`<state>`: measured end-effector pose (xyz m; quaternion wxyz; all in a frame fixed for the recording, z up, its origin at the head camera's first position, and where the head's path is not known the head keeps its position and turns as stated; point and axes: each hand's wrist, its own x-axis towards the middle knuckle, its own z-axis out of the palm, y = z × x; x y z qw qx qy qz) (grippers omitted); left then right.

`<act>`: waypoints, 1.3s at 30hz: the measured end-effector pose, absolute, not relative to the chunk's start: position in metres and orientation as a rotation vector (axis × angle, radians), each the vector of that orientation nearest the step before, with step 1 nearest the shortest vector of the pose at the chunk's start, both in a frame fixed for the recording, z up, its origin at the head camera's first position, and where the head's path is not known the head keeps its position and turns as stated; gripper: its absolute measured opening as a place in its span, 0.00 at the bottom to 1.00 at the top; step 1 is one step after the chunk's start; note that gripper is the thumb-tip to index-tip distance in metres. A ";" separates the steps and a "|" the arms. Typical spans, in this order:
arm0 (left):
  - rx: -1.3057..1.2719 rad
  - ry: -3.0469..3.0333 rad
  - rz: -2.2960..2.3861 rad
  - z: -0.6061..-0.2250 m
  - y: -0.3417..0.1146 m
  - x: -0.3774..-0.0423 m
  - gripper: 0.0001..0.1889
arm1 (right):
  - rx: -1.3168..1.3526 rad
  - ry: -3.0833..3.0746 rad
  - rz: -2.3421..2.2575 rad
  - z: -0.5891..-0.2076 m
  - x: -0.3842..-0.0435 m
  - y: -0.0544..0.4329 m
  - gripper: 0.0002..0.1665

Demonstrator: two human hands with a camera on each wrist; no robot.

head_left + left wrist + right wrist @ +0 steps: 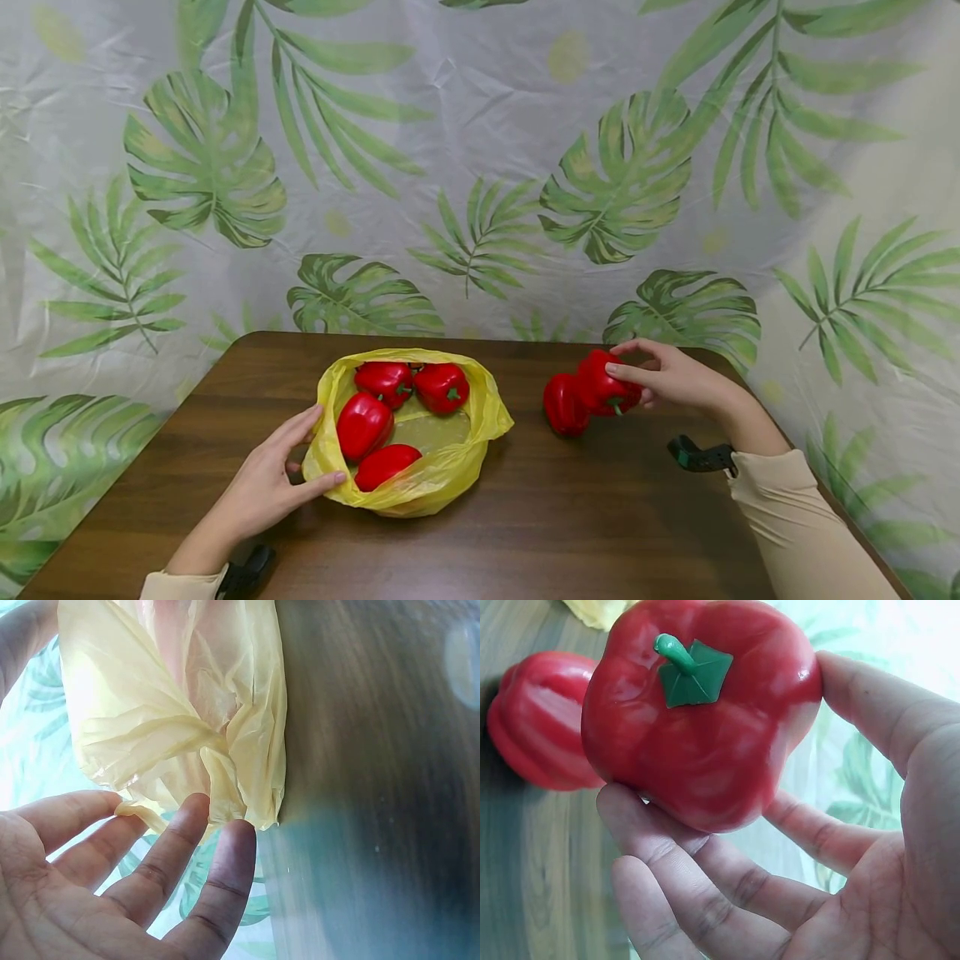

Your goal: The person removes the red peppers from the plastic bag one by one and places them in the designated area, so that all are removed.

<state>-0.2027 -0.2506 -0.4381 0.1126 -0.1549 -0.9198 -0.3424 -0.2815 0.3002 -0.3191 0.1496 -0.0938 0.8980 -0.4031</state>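
Observation:
A yellow plastic bag [450, 479] stands with its mouth spread on the table, holding several red bell peppers [364, 426] with green stems. My left hand [258, 487] holds the bag's left side, thumb at the front rim and fingers farther back. In the left wrist view, fingertips touch the crinkled bag [172, 712]. To the right, my right hand [678, 377] grips a red bell pepper [600, 383] between thumb and fingers; the right wrist view shows its green stem and lobed top. Another red bell pepper [566, 406] lies on the table just left of it.
The dark brown wooden table [570, 525] has rounded far corners. Behind it hangs a pale curtain [480, 150] printed with green leaves. Black straps with devices [697, 454] sit on both wrists, below beige sleeves.

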 end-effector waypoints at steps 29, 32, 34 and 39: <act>-0.456 -2.700 -1.010 -0.438 -0.251 -0.203 0.52 | -0.145 2.661 -1.048 -0.356 -0.289 0.337 0.47; -0.451 -2.703 -1.013 -0.438 -0.251 -0.203 0.51 | -0.141 2.663 -1.035 -0.360 -0.290 0.338 0.47; -0.448 -2.705 -1.015 -0.438 -0.251 -0.203 0.51 | -0.142 2.663 -1.030 -0.362 -0.291 0.339 0.47; -0.451 -2.706 -1.013 -0.438 -0.250 -0.202 0.51 | -0.133 2.662 -1.027 -0.368 -0.292 0.340 0.46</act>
